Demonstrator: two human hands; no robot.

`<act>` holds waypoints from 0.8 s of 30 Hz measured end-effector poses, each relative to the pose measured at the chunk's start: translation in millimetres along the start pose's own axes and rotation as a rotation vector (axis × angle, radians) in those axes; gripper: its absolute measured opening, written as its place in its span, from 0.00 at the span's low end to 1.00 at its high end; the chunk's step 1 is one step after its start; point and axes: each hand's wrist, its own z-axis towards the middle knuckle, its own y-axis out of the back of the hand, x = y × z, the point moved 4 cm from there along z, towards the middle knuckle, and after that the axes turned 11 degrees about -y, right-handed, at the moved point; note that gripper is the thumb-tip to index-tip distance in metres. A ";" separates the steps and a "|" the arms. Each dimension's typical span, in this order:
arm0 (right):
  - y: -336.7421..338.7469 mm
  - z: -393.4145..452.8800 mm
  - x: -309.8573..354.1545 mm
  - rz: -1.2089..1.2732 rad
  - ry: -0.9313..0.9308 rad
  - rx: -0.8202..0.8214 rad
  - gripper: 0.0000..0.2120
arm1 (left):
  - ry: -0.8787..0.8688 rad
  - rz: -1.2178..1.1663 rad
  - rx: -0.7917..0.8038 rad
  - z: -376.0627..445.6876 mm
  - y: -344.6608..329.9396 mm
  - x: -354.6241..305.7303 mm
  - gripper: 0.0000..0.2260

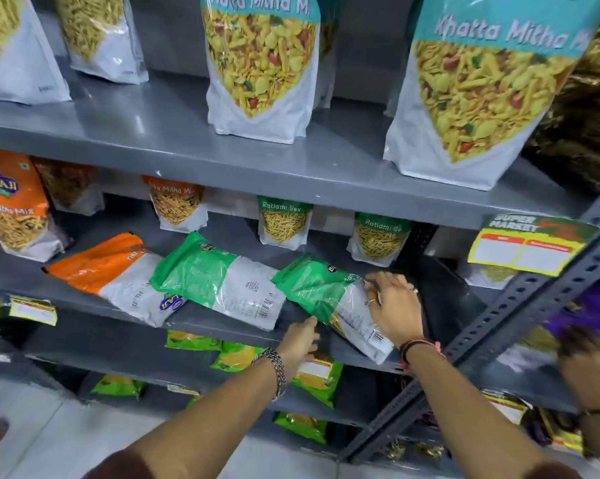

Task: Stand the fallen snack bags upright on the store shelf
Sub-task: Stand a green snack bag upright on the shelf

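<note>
Three snack bags lie flat along the front of the middle grey shelf [222, 326]: an orange-and-white bag [115, 271] on the left, a green-and-white bag [215, 278] in the middle, and a second green-and-white bag [322, 299] on the right. My right hand [393, 305] rests on the right bag's upper side, fingers curled over its edge. My left hand [300, 338] reaches under that bag's lower left corner, fingertips touching it. Upright Ratlami Sev bags [284, 223] stand further back on the same shelf.
Large Khatta Mitha bags [260, 63] stand on the shelf above. A slotted metal upright [519, 326] crosses diagonally at the right, with a yellow price tag [530, 247]. Another person's blurred hand [588, 361] is at the far right. Green packets [236, 356] lie on the lower shelf.
</note>
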 end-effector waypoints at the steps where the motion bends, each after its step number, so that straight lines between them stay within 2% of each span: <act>1: -8.8 9.3 -5.3 0.026 -0.058 0.049 0.12 | 0.011 -0.024 -0.020 5.5 -1.4 -0.7 0.20; 4: -38.0 38.2 -19.9 0.067 -0.260 0.261 0.16 | 0.064 -0.156 -0.062 27.5 -4.9 0.3 0.14; 8: -75.6 67.3 -29.9 0.195 -0.465 0.521 0.28 | 0.090 -0.258 -0.095 50.0 -13.1 5.5 0.24; 10: -89.6 79.4 -32.8 0.263 -0.577 0.637 0.30 | 0.079 -0.277 -0.116 59.7 -17.0 8.8 0.25; 12: -99.1 85.8 -33.9 0.285 -0.602 0.729 0.30 | 0.068 -0.257 -0.161 65.4 -19.3 11.2 0.23; 14: -100.6 87.7 -36.1 0.393 -0.633 0.738 0.26 | 0.049 -0.208 -0.221 70.3 -19.7 12.5 0.23; 17: -104.7 85.7 -51.9 0.656 -0.777 0.716 0.13 | 0.039 -0.187 -0.252 75.9 -20.1 12.2 0.26; 19: -102.1 82.9 -60.3 0.747 -0.866 0.715 0.14 | 0.012 -0.258 -0.198 77.2 -22.2 9.9 0.24; 24: -93.1 69.2 -68.2 0.945 -0.931 0.758 0.12 | -0.030 -0.441 -0.083 73.6 -22.3 1.0 0.22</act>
